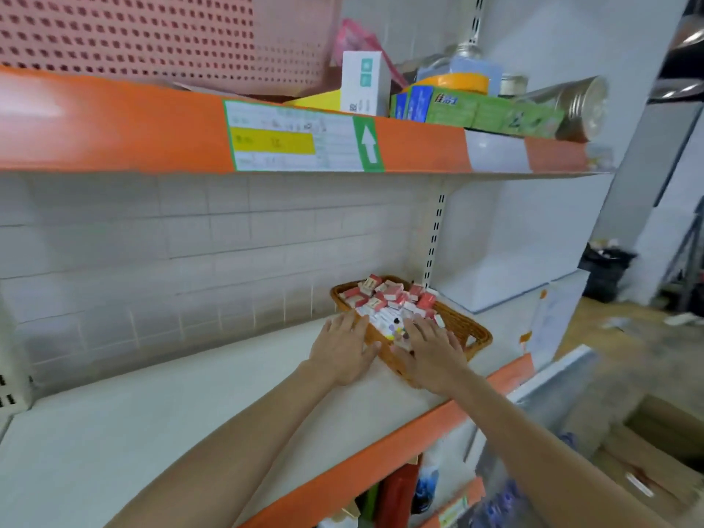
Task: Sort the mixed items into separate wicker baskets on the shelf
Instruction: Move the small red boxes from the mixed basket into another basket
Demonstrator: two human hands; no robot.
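Left hand and right hand flat, fingers spread (gripping nothing), on wicker basket.

Place: a shop or its stockroom, with retail shelving.
Shelves: white metal boards with an orange front strip, hung on a slotted upright.
Label: a printed shelf tag with a yellow field and a green arrow.
Goods: boxed products and a metal-lidded jar on the upper shelf.
Floor: an open cardboard carton at the lower right.
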